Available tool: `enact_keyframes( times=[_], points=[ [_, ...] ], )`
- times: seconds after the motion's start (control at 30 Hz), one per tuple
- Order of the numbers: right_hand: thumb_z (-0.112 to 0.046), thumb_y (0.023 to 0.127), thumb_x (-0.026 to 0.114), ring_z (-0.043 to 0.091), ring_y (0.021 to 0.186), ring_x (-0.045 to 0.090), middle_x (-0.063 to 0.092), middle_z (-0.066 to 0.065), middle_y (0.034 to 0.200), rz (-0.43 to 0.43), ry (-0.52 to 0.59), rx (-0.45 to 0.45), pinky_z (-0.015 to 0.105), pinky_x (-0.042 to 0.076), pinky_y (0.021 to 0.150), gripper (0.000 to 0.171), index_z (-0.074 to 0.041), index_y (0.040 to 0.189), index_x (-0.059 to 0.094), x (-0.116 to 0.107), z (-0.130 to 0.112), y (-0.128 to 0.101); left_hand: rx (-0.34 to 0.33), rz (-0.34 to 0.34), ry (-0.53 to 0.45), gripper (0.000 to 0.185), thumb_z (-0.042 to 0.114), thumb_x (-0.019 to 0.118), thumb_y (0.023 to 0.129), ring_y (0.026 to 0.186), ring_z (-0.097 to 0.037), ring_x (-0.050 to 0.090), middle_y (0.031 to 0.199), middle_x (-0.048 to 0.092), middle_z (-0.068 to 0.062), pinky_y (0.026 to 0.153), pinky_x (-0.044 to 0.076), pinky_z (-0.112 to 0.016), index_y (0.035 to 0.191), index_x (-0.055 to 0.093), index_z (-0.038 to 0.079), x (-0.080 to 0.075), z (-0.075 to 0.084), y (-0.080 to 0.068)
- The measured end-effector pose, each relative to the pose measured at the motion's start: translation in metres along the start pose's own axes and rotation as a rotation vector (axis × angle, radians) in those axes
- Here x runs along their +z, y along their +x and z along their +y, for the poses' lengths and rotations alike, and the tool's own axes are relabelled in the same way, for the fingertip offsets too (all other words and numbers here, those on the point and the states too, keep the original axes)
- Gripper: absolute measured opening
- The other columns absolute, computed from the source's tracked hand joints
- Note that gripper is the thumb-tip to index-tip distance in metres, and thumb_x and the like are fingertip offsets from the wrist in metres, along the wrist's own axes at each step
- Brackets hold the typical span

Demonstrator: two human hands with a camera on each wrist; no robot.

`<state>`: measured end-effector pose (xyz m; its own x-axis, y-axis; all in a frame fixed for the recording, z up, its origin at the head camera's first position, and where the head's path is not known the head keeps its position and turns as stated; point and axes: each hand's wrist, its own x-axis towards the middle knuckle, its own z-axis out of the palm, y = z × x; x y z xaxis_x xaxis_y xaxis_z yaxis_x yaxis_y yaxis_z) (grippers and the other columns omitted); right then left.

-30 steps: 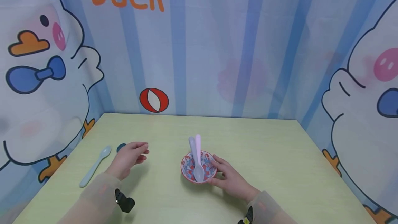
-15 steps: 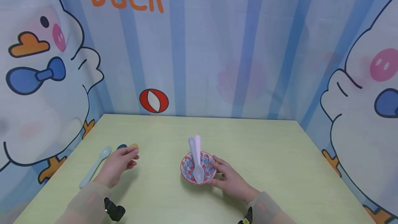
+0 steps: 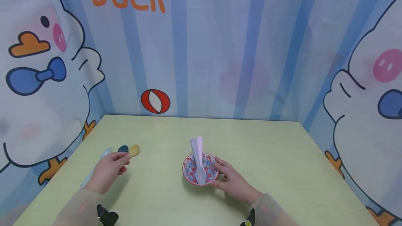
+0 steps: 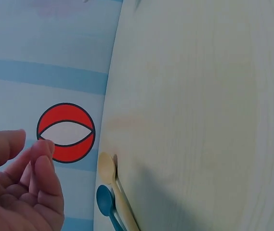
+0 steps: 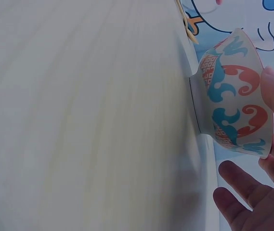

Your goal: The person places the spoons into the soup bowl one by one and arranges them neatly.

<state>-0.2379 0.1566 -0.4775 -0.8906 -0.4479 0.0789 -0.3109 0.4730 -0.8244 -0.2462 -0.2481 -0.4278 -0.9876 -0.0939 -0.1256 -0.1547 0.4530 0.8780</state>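
1. Bowl (image 3: 188, 170), patterned red and blue, is my landmark, upright or nearly so at the table (image 3: 267, 149) (whether its foot rests fully, I cannot tell from this far off).
2. Right hand (image 3: 237, 182), at the bowl's right side, grips its rim between thumb and fingers.
3. Grey spoon (image 3: 197, 159) and pink spoon (image 3: 200, 147) lean together inside the bowl, handles poking past its far rim.
4. Left hand (image 3: 107, 169), well left of the bowl, holds nothing that I can see; its fingers are loosely bent, with a narrow gap to the thumb.
5. Yellow spoon (image 4: 118, 192) and dark blue spoon (image 4: 106, 203) lie side by side, left of the bowl; the pale blue spoon (image 3: 106, 152), farther left, is partly hidden by the hand.
6. Loose spoons, I judge, are light, stiff and slightly slippery; I'd pinch them mid-handle. The bowl looks rigid, smooth and possibly breakable, so I'd favour the rim.
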Motion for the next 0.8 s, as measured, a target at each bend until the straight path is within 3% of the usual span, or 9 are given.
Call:
enact_keyframes(
  times=[0.4,0.8],
  points=[
    [-0.036,0.089,0.067,0.028,0.121,0.050,0.017,0.011,0.159,-0.003,-0.016,0.004,0.049,0.040,0.102,0.073,-0.003,0.147,0.037,-0.001,0.000,0.001,-0.055,0.082,0.256,0.049,0.034,0.052,0.099,0.089,-0.025,0.061,0.119,0.058,-0.022,0.073,0.050,-0.037,0.130,0.051,-0.004,-0.010,-0.011,-0.002],
    [-0.035,0.089,0.068,0.029,0.121,0.050,0.017,0.012,0.158,-0.006,-0.011,0.004,0.050,0.039,0.102,0.073,-0.002,0.146,0.036,-0.001,-0.002,0.000,-0.136,0.053,0.401,0.045,0.031,0.057,0.096,0.084,-0.027,0.054,0.102,0.062,-0.018,0.066,0.045,-0.037,0.120,0.054,-0.006,-0.018,-0.021,0.001]
  ],
)
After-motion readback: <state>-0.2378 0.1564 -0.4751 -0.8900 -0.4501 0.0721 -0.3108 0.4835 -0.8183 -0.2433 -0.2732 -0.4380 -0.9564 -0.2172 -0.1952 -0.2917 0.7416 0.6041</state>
